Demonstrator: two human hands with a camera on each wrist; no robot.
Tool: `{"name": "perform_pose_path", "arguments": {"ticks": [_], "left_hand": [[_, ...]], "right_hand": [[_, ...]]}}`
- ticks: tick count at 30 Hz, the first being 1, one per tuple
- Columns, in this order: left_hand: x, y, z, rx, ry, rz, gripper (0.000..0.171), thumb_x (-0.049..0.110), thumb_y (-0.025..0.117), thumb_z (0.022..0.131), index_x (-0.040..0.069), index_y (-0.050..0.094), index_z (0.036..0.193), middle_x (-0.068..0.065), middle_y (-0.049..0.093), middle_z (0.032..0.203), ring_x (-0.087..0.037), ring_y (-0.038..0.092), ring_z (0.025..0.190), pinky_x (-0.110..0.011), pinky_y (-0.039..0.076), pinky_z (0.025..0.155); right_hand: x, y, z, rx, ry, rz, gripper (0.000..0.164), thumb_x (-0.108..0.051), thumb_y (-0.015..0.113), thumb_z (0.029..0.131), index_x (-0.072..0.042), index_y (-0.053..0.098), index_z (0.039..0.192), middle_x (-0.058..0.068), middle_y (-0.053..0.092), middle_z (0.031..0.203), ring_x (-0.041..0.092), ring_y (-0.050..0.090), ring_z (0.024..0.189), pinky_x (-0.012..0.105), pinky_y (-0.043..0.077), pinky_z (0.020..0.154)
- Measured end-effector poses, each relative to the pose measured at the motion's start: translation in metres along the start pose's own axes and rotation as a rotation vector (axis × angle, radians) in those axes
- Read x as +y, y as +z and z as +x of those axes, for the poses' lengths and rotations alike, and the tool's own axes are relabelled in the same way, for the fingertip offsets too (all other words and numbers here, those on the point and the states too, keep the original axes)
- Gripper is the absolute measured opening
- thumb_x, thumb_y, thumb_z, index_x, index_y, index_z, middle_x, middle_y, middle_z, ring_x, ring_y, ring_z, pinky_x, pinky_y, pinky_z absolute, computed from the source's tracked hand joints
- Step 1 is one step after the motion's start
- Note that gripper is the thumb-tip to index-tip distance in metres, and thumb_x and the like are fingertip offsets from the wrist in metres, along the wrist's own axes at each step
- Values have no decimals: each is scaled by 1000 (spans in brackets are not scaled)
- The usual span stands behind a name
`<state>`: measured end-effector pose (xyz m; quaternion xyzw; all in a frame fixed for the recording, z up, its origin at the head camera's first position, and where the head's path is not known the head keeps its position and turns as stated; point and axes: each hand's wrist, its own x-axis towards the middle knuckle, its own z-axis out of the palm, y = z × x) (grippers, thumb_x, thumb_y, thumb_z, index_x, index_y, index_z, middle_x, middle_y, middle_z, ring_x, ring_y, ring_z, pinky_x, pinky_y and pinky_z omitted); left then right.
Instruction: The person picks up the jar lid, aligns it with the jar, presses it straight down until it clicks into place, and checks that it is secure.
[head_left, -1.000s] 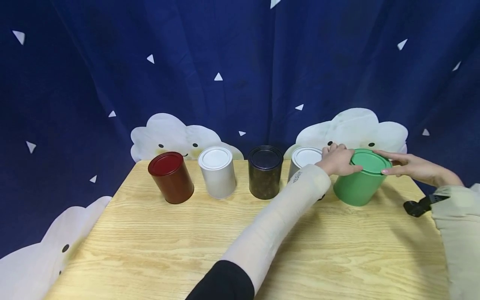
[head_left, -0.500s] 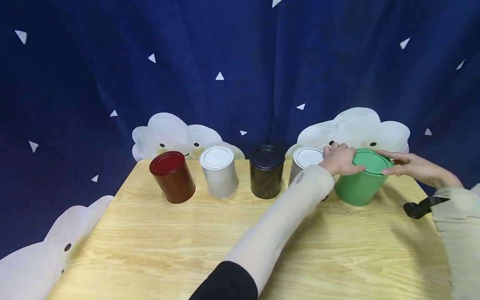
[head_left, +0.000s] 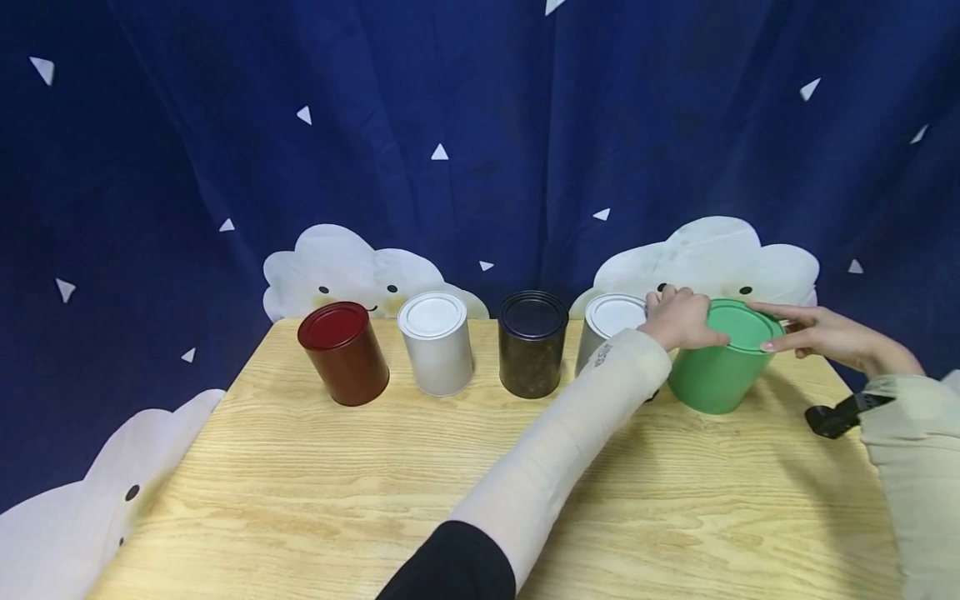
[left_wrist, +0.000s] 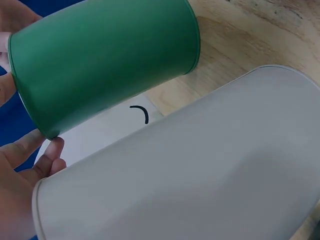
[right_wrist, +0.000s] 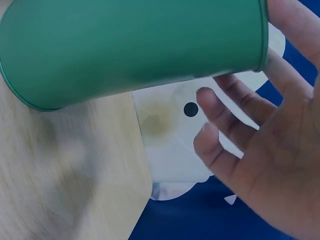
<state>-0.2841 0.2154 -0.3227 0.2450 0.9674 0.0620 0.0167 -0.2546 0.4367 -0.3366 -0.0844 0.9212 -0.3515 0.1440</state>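
Note:
A green lidded can [head_left: 716,379] stands at the right end of a row on the wooden table. My left hand [head_left: 681,321] holds its top rim from the left, with the thumb at the front edge of the lid. From the other side, my right hand [head_left: 840,333] has its thumb and a finger on the rim; its other fingers are loosely bent below, seen in the right wrist view. A light grey can [left_wrist: 175,165] stands close beside the green one, its lower part hidden behind my left forearm in the head view.
Further left in the row stand a black can [head_left: 532,354], a white can [head_left: 438,354] and a dark red can [head_left: 347,358]. A blue curtain [head_left: 480,192] with white clouds hangs right behind the table [head_left: 337,492].
Both hands stay at the rim of the green can, which stands in the same place. Only a slight shift of the head view shows.

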Motion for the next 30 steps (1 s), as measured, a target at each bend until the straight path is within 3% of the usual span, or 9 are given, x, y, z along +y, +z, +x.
{"name": "perform_pose_path", "arguments": {"ticks": [6, 9, 13, 16, 19, 22, 28, 30], "left_hand": [[-5, 1, -2, 8, 17, -9, 48, 66, 57, 73, 38, 54, 112, 17, 48, 103, -7, 35, 93, -28, 21, 75], [-6, 3, -1, 12, 22, -20, 48, 66, 57, 73, 38, 54, 112, 17, 48, 102, -7, 35, 91, -28, 21, 74], [-8, 5, -1, 14, 21, -25, 49, 67, 56, 74, 38, 54, 114, 17, 47, 101, -7, 34, 89, -28, 20, 73], [-9, 5, -2, 12, 26, -6, 49, 67, 54, 75, 38, 53, 115, 17, 46, 102, -8, 34, 91, -28, 20, 74], [-10, 6, -2, 9, 39, 25, 50, 68, 50, 77, 39, 52, 117, 16, 45, 104, -7, 34, 95, -28, 21, 76], [-11, 5, -3, 11, 58, 50, 53, 69, 46, 79, 38, 49, 122, 16, 43, 108, -6, 34, 98, -27, 22, 78], [-13, 0, -8, 33, 120, 43, 56, 64, 43, 84, 38, 41, 133, 18, 41, 122, -4, 33, 110, -26, 23, 84], [-16, -3, -12, 51, 148, 17, 53, 61, 44, 85, 37, 42, 132, 18, 41, 125, -4, 33, 113, -26, 24, 85]], "right_hand": [[13, 7, -1, 62, -53, 116, 60, -15, 54, 92, -20, 26, 145, -12, 53, 95, 9, 49, 76, 26, 44, 65], [14, 8, -2, 91, -58, 131, 57, -15, 55, 92, -19, 30, 143, -23, 53, 99, 5, 50, 78, 26, 45, 63], [6, 5, -1, 76, -15, 17, 59, -26, 55, 91, -14, 29, 143, -11, 52, 108, 1, 46, 82, 31, 44, 64], [1, 4, 0, 63, 1, -81, 62, -33, 54, 91, -11, 28, 143, 6, 49, 116, 1, 45, 86, 33, 42, 65], [-2, 3, -1, 75, -7, -128, 62, -34, 54, 91, -9, 30, 142, 12, 51, 106, 7, 44, 82, 32, 40, 63], [-4, 3, -2, 128, -9, -149, 61, -34, 56, 90, -7, 34, 140, 8, 51, 92, 14, 43, 77, 30, 39, 60], [-9, 5, -4, 290, -41, -173, 57, -34, 59, 88, 1, 45, 131, 12, 51, 104, 7, 45, 76, 29, 39, 60], [-11, 8, -5, 354, -55, -157, 52, -32, 61, 87, 3, 51, 124, 10, 54, 96, 5, 45, 73, 27, 39, 60]]}}
